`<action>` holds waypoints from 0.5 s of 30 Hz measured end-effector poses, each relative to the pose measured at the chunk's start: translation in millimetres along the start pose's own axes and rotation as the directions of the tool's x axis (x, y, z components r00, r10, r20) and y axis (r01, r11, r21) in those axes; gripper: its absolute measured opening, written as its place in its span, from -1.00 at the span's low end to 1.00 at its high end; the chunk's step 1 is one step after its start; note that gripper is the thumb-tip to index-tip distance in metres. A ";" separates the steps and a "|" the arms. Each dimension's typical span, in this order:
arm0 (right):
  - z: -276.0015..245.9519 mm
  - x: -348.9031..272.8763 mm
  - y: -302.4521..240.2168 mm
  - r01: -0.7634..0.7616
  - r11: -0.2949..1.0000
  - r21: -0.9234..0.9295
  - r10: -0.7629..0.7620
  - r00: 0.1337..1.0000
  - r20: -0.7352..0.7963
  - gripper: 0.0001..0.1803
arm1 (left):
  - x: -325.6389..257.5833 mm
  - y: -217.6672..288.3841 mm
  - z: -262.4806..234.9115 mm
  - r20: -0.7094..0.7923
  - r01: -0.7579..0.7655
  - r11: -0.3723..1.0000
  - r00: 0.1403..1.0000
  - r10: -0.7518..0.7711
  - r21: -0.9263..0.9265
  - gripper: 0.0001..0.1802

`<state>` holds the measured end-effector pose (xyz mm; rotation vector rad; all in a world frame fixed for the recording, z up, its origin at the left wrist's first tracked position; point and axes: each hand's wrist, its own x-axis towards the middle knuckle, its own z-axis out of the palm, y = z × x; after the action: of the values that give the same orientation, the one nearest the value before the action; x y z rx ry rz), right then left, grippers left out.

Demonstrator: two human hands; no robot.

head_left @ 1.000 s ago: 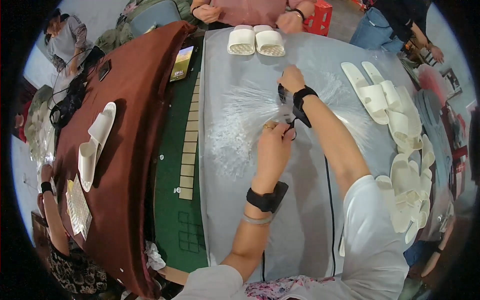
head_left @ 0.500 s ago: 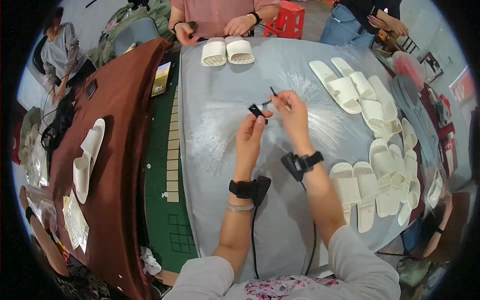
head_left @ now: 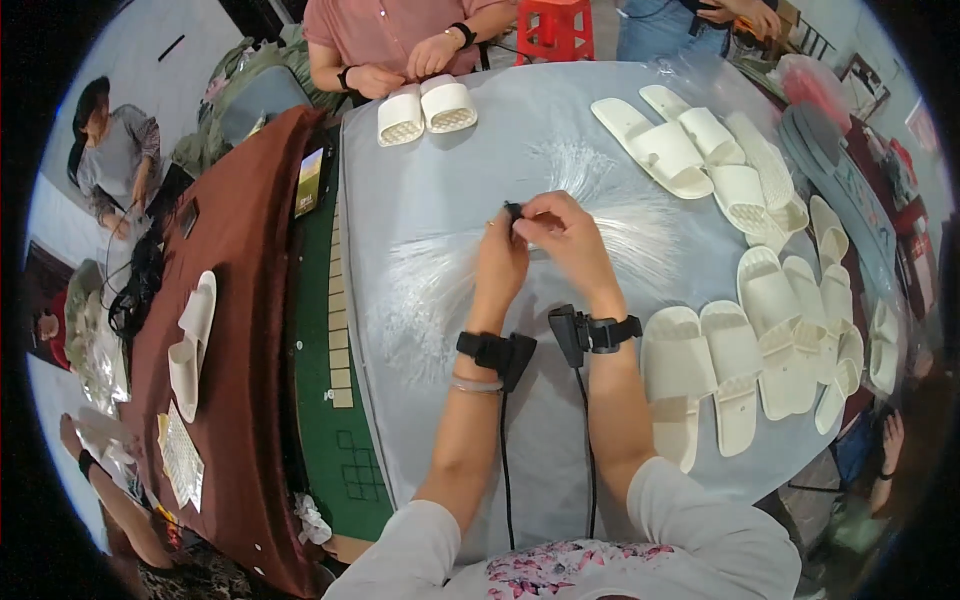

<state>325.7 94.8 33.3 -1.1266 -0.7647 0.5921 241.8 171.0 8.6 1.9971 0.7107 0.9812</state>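
Over the middle of the grey-covered table, a small black tag-like piece (head_left: pixel 513 211) sits between my fingertips, mostly hidden by them. My left hand (head_left: pixel 502 262) pinches it from the left, fingers pointing up. Against its right side my right hand (head_left: pixel 568 238) is closed, thumb and fingers pinched together at the piece. The thin black cord seen earlier is hidden now. Below and around my hands lie fanned bundles of thin clear plastic strands (head_left: pixel 435 275), with another fan (head_left: pixel 640 232) at the right. Each wrist carries a black strapped device with a cable.
White slippers (head_left: pixel 670 350) cover the table's right side; another pair (head_left: pixel 428 108) stands at the far edge by a person in pink (head_left: pixel 395 35). At left are a green board (head_left: pixel 330 450) and a brown-covered table (head_left: pixel 240 400) with one more slipper pair (head_left: pixel 190 340). A red stool (head_left: pixel 555 30) stands beyond.
My right hand has come left and down against my left hand, closing over the black piece. The far person's hands have come together behind the slippers. The whole view has shifted slightly.
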 end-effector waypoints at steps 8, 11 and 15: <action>-4.9 3.1 -3.2 0.121 0.894 -0.431 -0.129 0.992 0.011 -0.81 | -3.2 -25.6 6.7 0.126 0.036 0.999 0.991 -0.035 -0.008 -0.83; -3.5 3.3 1.0 -0.010 0.994 -0.110 0.005 0.999 -0.041 -0.78 | -1.5 -17.4 -2.6 0.237 0.140 0.964 0.968 -0.085 -0.226 -0.72; -3.8 8.6 4.8 0.124 0.969 -0.212 -0.156 0.978 -0.141 -0.76 | 0.9 -5.0 -12.1 0.233 0.312 0.827 0.946 -0.224 -0.469 -0.68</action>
<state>333.7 100.7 29.9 -1.2778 -0.7731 0.3062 231.6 179.2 9.6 1.4526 0.5537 0.7226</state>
